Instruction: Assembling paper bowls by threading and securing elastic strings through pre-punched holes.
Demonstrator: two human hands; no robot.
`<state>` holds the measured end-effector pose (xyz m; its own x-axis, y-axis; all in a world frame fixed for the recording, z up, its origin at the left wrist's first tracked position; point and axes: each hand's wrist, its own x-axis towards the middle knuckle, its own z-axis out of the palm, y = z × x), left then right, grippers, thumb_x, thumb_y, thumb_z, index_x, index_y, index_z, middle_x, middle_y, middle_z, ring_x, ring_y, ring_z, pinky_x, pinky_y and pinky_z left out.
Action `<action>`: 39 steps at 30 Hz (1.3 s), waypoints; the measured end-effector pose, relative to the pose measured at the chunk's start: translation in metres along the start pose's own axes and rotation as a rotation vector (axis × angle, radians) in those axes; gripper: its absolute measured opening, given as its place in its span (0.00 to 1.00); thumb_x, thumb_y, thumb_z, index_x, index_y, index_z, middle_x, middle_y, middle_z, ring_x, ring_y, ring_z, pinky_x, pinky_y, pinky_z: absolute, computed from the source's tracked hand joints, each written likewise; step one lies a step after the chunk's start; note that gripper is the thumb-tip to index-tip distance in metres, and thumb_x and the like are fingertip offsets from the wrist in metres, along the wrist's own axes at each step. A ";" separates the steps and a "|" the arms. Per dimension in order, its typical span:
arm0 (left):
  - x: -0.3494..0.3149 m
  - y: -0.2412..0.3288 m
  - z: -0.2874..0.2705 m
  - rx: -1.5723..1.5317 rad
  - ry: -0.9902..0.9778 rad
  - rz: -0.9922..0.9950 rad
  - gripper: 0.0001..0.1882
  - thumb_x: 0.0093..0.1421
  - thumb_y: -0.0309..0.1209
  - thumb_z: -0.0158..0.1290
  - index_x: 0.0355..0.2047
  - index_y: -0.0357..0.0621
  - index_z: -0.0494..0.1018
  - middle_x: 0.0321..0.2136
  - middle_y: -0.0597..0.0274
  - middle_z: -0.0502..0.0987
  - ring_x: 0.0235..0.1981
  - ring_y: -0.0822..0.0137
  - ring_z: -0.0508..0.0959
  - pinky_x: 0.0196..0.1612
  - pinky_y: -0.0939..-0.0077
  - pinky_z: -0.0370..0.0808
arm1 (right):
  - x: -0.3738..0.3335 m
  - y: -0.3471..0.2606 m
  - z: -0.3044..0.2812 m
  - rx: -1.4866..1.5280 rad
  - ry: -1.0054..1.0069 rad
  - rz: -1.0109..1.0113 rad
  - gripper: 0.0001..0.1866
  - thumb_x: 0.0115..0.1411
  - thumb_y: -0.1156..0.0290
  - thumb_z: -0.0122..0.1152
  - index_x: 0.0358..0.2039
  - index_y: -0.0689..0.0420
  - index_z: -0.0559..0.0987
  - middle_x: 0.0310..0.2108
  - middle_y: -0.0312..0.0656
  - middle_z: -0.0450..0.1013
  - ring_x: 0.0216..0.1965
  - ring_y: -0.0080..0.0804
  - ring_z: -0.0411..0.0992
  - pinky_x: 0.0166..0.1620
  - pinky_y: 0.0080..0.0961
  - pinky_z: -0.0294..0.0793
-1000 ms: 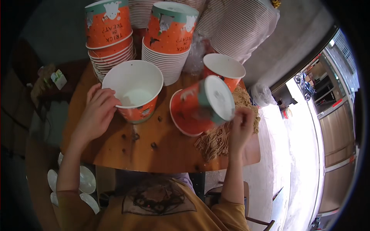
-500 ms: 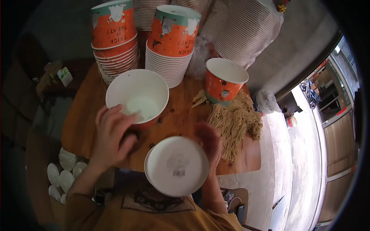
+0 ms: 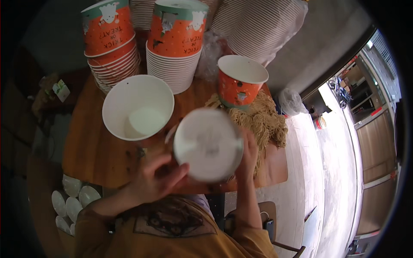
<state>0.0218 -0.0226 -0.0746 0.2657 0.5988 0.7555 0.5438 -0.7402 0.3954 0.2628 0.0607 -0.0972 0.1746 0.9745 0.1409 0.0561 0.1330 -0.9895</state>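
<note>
Over the table's near edge, my right hand point(image 3: 248, 155) grips a paper bucket point(image 3: 208, 144) by its right side, its pale round base turned up toward me; motion blurs it. At the bucket's lower left edge is my left hand point(image 3: 158, 178), fingers apart and one fingertip overlapping the base; whether it touches is unclear. Farther left, a larger paper bucket point(image 3: 137, 107) rests on the table with its white inside showing. An orange patterned paper bucket point(image 3: 241, 88) stands upright at the right, by a bundle of tan strings point(image 3: 260, 122).
Two upside-down stacks of orange buckets, a left stack point(image 3: 109, 36) and a middle stack point(image 3: 174, 41), stand at the back of the wooden table point(image 3: 81, 146). Plastic-wrapped white-rimmed stacks point(image 3: 262, 30) rise behind. Several pale round items point(image 3: 73, 206) lie low at the left.
My left hand has left the larger bucket's rim and come right and down to the held bucket. My right hand has raised that bucket farther over the table. The whole view has shifted slightly.
</note>
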 end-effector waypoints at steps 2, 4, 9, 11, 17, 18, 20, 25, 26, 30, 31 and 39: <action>0.009 -0.011 0.015 0.205 0.114 0.068 0.29 0.50 0.21 0.63 0.54 0.45 0.70 0.44 0.51 0.66 0.42 0.56 0.74 0.42 0.69 0.74 | 0.016 -0.008 -0.008 0.061 -0.103 -0.027 0.13 0.69 0.71 0.47 0.46 0.64 0.76 0.40 0.37 0.75 0.41 0.20 0.70 0.46 0.18 0.69; 0.012 -0.016 0.027 0.131 -0.018 -0.112 0.33 0.51 0.22 0.63 0.58 0.44 0.66 0.51 0.48 0.58 0.46 0.55 0.71 0.45 0.66 0.74 | 0.022 -0.007 -0.017 0.145 -0.149 -0.025 0.12 0.69 0.72 0.47 0.46 0.64 0.75 0.40 0.38 0.75 0.39 0.19 0.71 0.44 0.17 0.71; 0.020 -0.016 0.035 0.270 -0.013 -0.187 0.40 0.53 0.23 0.61 0.65 0.44 0.56 0.53 0.45 0.57 0.44 0.52 0.71 0.46 0.62 0.74 | 0.015 0.014 -0.048 -0.314 0.046 -0.094 0.09 0.65 0.69 0.54 0.39 0.60 0.78 0.35 0.41 0.76 0.33 0.28 0.74 0.36 0.25 0.73; 0.021 -0.015 0.039 0.299 -0.022 -0.220 0.41 0.55 0.24 0.60 0.66 0.46 0.54 0.53 0.45 0.57 0.45 0.52 0.71 0.47 0.63 0.74 | 0.008 0.016 -0.046 -0.765 0.107 -0.220 0.08 0.58 0.68 0.61 0.30 0.60 0.79 0.28 0.44 0.73 0.27 0.39 0.72 0.33 0.31 0.71; 0.017 -0.018 0.048 0.238 -0.003 -0.281 0.42 0.54 0.24 0.60 0.67 0.50 0.54 0.53 0.46 0.59 0.47 0.51 0.71 0.48 0.62 0.73 | 0.002 0.029 -0.057 -0.499 0.101 -0.077 0.08 0.56 0.68 0.64 0.28 0.60 0.78 0.26 0.42 0.72 0.24 0.37 0.70 0.29 0.29 0.69; 0.016 -0.017 0.045 0.241 0.015 -0.271 0.42 0.53 0.23 0.60 0.67 0.49 0.54 0.53 0.46 0.59 0.48 0.50 0.70 0.49 0.61 0.72 | 0.001 0.031 -0.059 -0.221 0.063 0.082 0.09 0.55 0.68 0.64 0.27 0.60 0.78 0.26 0.42 0.72 0.24 0.37 0.70 0.29 0.29 0.69; 0.010 -0.011 0.042 0.241 -0.008 -0.246 0.42 0.52 0.23 0.60 0.66 0.49 0.55 0.52 0.47 0.60 0.48 0.49 0.70 0.49 0.60 0.72 | 0.000 0.031 -0.060 -0.283 0.100 0.037 0.09 0.55 0.68 0.65 0.28 0.61 0.78 0.26 0.42 0.72 0.24 0.37 0.70 0.29 0.29 0.69; -0.005 -0.002 0.049 0.155 0.003 -0.128 0.40 0.50 0.21 0.60 0.64 0.49 0.59 0.50 0.49 0.62 0.49 0.47 0.69 0.48 0.59 0.71 | 0.002 0.022 -0.047 -0.916 0.054 -0.384 0.09 0.55 0.68 0.64 0.28 0.61 0.78 0.24 0.42 0.72 0.27 0.40 0.71 0.31 0.31 0.70; -0.010 -0.003 0.052 0.142 0.001 -0.135 0.39 0.50 0.21 0.60 0.63 0.49 0.60 0.50 0.49 0.62 0.50 0.46 0.69 0.49 0.59 0.72 | 0.004 0.025 -0.048 -0.918 0.056 -0.386 0.09 0.55 0.68 0.64 0.28 0.61 0.78 0.24 0.42 0.72 0.27 0.40 0.71 0.31 0.31 0.70; -0.019 0.006 0.043 0.150 -0.053 -0.208 0.37 0.51 0.20 0.59 0.62 0.47 0.60 0.50 0.49 0.64 0.51 0.47 0.70 0.50 0.60 0.72 | -0.001 0.023 -0.042 -0.431 0.083 -0.081 0.10 0.59 0.69 0.60 0.25 0.61 0.77 0.18 0.34 0.67 0.20 0.23 0.66 0.26 0.26 0.66; -0.019 0.009 0.041 0.068 -0.052 -0.183 0.36 0.52 0.21 0.59 0.61 0.45 0.61 0.49 0.49 0.66 0.50 0.47 0.71 0.50 0.60 0.71 | -0.009 0.016 -0.041 -0.291 0.031 -0.067 0.10 0.62 0.69 0.58 0.26 0.61 0.76 0.18 0.28 0.67 0.20 0.14 0.61 0.24 0.18 0.62; 0.007 0.035 0.065 -1.085 -0.268 -0.745 0.17 0.66 0.29 0.51 0.54 0.39 0.65 0.46 0.56 0.73 0.48 0.69 0.75 0.47 0.74 0.73 | -0.071 -0.043 -0.008 0.047 -0.146 0.069 0.05 0.62 0.72 0.59 0.31 0.59 0.77 0.22 0.27 0.70 0.22 0.11 0.63 0.25 0.12 0.60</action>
<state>0.0941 -0.0244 -0.0896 0.3988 0.9109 0.1056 -0.2421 -0.0065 0.9702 0.2560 -0.0152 -0.0643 0.0313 0.9971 0.0694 0.0018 0.0694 -0.9976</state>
